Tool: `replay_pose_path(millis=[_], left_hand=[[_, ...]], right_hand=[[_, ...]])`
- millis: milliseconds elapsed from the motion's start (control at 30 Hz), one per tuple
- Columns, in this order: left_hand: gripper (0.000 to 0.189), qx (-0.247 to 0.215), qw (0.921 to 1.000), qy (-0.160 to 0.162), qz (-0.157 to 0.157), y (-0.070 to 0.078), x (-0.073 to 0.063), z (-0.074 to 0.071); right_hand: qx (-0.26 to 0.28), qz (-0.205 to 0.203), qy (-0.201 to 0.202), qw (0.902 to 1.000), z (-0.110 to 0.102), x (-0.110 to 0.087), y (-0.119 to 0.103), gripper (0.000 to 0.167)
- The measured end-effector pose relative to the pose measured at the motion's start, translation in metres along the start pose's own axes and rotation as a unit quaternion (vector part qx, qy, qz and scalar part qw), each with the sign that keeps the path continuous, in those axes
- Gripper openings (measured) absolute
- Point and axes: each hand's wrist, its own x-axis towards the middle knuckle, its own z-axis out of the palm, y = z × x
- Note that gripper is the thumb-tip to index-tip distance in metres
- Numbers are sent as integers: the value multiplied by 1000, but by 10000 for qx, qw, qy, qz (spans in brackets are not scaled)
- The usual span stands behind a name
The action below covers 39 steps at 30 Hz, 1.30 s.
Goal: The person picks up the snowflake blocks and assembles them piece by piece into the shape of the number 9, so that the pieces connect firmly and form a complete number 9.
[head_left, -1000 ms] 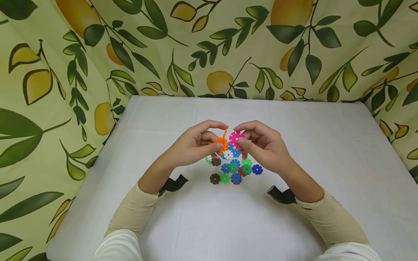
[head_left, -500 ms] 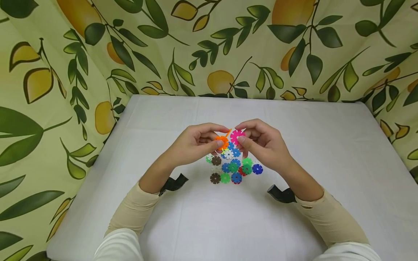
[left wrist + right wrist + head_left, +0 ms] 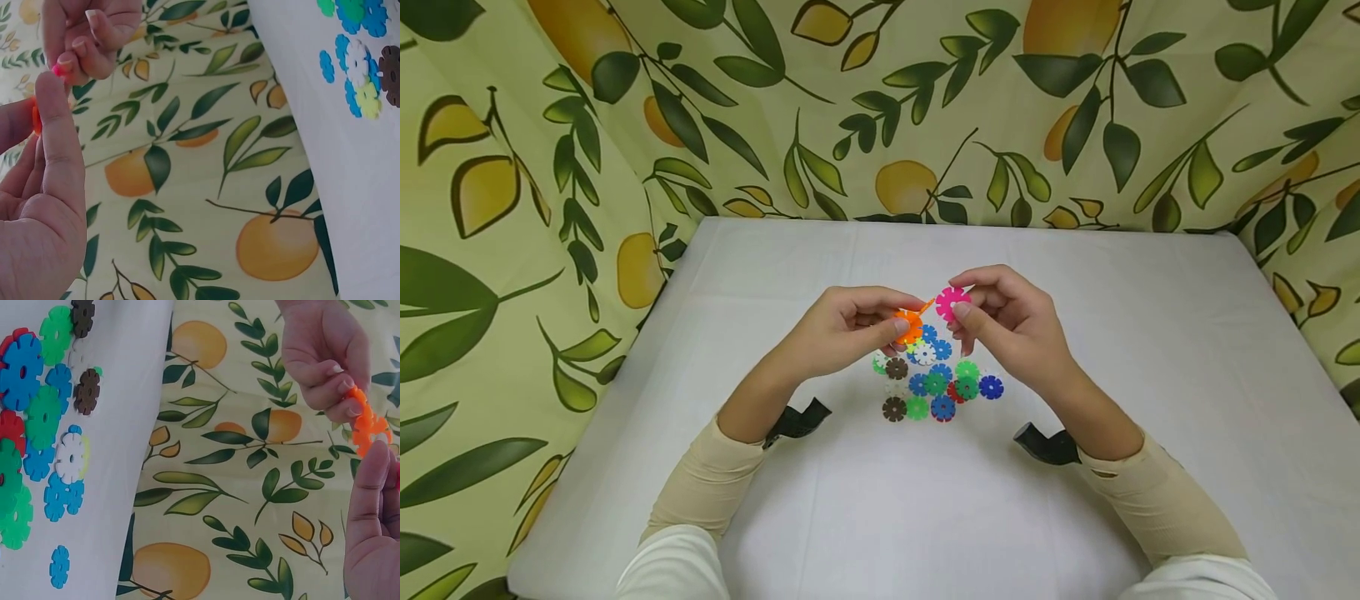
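Between thumb and fingers, my left hand (image 3: 850,329) pinches an orange notched disc (image 3: 910,328). A second orange disc (image 3: 927,307), seen edge-on, is joined to it and slants up to the right. My right hand (image 3: 1011,325) pinches a pink notched disc (image 3: 952,303) by its lower right side, face toward me. A small gap shows between the pink disc and the orange pair in the head view. From the right wrist view, the orange discs (image 3: 369,428) look slotted together at an angle. Only a bit of pink (image 3: 59,70) shows at my right fingertips in the left wrist view.
Below the hands, several loose notched discs lie on the white table (image 3: 925,500): blue (image 3: 943,407), dark blue (image 3: 991,387), brown (image 3: 894,409), green (image 3: 917,407) and white (image 3: 924,354). Some overlap. A leaf-and-fruit patterned curtain (image 3: 902,108) hangs behind the table.
My right hand has moved a little up and to the right with the pink disc. The edge-on orange disc has tilted rightward in my left hand.
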Motion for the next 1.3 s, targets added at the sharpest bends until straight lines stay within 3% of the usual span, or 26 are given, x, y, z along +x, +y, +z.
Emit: replay_pose_path(millis=[233, 367, 567, 800, 933, 1300], left_hand=[[26, 94, 9998, 4, 161, 0, 0, 0], [24, 524, 9978, 25, 394, -1, -2, 0], [25, 1266, 9889, 63, 773, 0, -6, 0], [25, 1423, 9888, 172, 423, 2, -6, 5], [26, 1752, 9839, 220, 271, 3, -7, 8], [26, 2409, 9696, 421, -18, 1, -5, 14]], right_hand=[[152, -49, 8, 9999, -1, 1, 0, 31], [115, -73, -185, 9997, -1, 0, 0, 32], [-151, -92, -653, 9977, 2, -4, 2, 33], [-213, 399, -612, 9971, 7, -7, 0, 25], [-281, 696, -643, 9951, 9, -9, 0, 22], [-428, 922, -529, 9934, 13, -9, 9, 17]])
